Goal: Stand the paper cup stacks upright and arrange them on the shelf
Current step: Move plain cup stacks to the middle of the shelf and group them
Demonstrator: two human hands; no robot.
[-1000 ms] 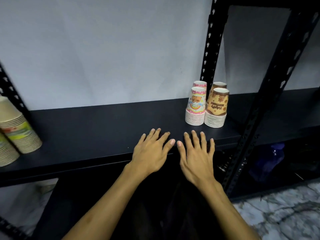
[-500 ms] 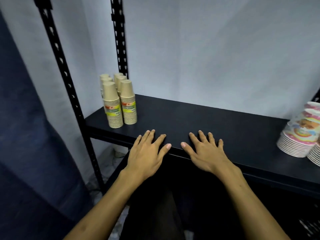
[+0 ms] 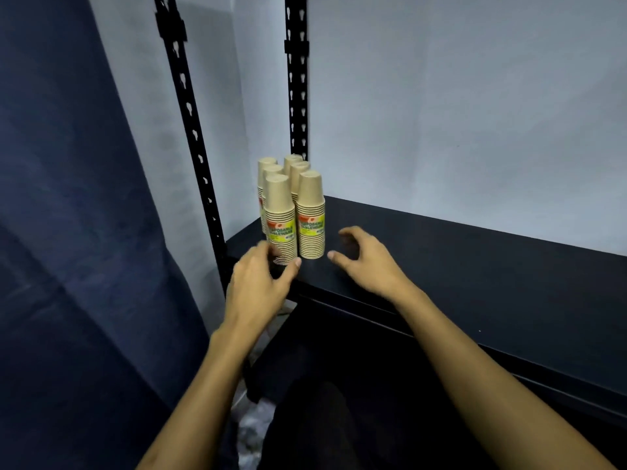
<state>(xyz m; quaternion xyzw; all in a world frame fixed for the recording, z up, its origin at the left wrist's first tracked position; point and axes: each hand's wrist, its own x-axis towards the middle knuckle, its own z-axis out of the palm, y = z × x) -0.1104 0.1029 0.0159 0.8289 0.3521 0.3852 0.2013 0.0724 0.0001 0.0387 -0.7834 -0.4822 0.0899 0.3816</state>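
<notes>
Your left hand (image 3: 258, 283) sits just left of centre in the frame, fingers spread and loosely curled, reaching in front of the base of the front-left cup stack (image 3: 280, 220). Its fingertips overlap the bottom rims of that stack, but you cannot tell from here whether they touch; the hand has closed on nothing. Your right hand (image 3: 364, 261) is at centre frame, just to the right of the front-right cup stack (image 3: 310, 215), thumb and fingers held apart in an open curve, empty, with a visible gap to the cups.

The brown paper cup stacks stand upright, mouths down, in two rows at the left end of the black shelf (image 3: 475, 266), a little above the middle of the frame. The two front stacks carry yellow and green labels and stand side by side, touching or nearly so. More stacks (image 3: 268, 166) stand behind them, toward the pale wall (image 3: 441, 96). Black perforated uprights (image 3: 190, 110) rise at the upper left, with a dark blue curtain (image 3: 68, 198) filling the left side.
</notes>
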